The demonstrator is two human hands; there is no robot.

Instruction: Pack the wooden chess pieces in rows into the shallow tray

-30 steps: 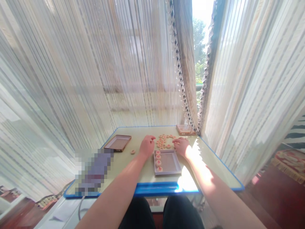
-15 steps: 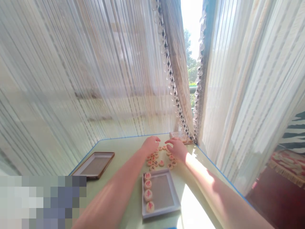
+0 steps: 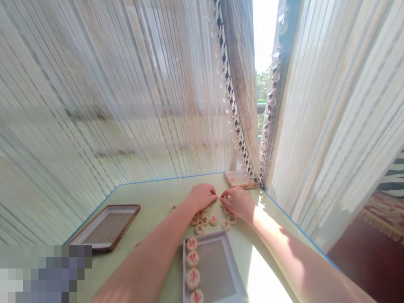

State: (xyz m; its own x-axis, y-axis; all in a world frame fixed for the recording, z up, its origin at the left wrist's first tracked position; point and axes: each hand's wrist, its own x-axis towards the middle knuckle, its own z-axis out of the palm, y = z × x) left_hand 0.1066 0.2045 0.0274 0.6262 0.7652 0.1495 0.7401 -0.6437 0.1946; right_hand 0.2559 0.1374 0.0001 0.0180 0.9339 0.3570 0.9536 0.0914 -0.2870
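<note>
1. Head view: the left hand (image 3: 202,197) is curling its fingers inward; whether they are pinching a piece, I cannot tell.
2. The right hand (image 3: 239,202) is curving its fingers close opposite, grip likewise unclear.
3. Loose round pieces (image 3: 213,220) are lying around and below the fingers.
4. Nearer the person than the fingers, a tray (image 3: 216,267) is holding red-marked pieces (image 3: 193,279).

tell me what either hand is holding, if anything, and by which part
It cannot be told: the left hand and right hand curl close to loose game pieces, and any hold is hidden.
</note>
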